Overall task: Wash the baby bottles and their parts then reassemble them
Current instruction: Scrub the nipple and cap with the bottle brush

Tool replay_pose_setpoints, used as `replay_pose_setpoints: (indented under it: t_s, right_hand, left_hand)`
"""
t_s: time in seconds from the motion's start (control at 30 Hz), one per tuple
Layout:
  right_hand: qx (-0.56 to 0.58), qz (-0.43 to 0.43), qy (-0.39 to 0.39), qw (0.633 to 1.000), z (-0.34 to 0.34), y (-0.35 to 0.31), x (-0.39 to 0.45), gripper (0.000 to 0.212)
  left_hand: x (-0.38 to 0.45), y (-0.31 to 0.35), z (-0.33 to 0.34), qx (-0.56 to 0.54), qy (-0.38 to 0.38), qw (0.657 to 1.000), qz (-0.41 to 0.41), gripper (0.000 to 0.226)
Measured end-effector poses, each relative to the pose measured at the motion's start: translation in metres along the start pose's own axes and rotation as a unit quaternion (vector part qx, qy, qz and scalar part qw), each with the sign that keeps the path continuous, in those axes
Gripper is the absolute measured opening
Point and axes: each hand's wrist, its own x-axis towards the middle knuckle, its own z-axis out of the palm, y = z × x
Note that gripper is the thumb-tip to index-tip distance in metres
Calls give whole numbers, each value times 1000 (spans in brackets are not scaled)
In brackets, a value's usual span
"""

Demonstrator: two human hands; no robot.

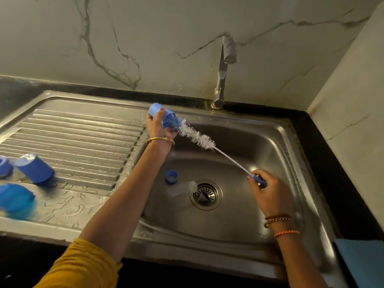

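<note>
Left hand (159, 126) grips one blue cap (161, 114); right hand (270, 194) grips one brush (197, 138).

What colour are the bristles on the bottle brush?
White along the bottle brush, blue at the tip inside the cap; head view.

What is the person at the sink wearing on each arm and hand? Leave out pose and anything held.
The left hand has a red-painted thumbnail, with a gold bangle at the wrist and a mustard-yellow gathered sleeve on the upper arm. The right hand has a brown beaded bracelet at the wrist and an orange thread band just below it. Both forearms are bare.
</note>
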Motion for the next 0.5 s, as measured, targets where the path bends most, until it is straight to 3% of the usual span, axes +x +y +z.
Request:
replay_pose_setpoints:
  t_s: [0.07,0.13,0.2,0.23,0.27,0.33,0.37,0.4,0.43,0.5]
  right_hand:
    - [-25,-37,68,997,-2,3,0,11]
    - [-16,-35,73,997,-5,0,-1,12]
    - [15,53,12,998,-6,-7,-1,9]
    - [58,113,-57,990,-6,-9,1,15]
    - [118,180,-145,966,-6,-9,4,24]
    - [239,307,-324,862,-8,-11,7,37]
    - [276,342,-379,814,-8,-11,8,40]
    - [293,349,-402,794,-7,-10,8,40]
    - [296,336,-402,799,-6,-10,7,37]
    - [266,256,-350,861,-2,-10,5,22]
  left_hand:
    - [-3,-3,3,19,3,1000,0,40]
    - [-4,-7,2,46,-3,999,-1,49]
    - [-3,-9,-1,71,-12,997,7,53]
    - [-2,-9,-2,81,-18,996,13,54]
    - [-1,-7,-1,90,-27,995,21,55]
    - [2,-2,2,109,-42,992,37,58]
    - [3,-1,2,115,-43,992,42,58]
    - [3,1,2,119,-38,991,44,57]
    - [4,2,1,118,-28,992,45,54]
    - [4,5,-2,116,2,992,50,53]
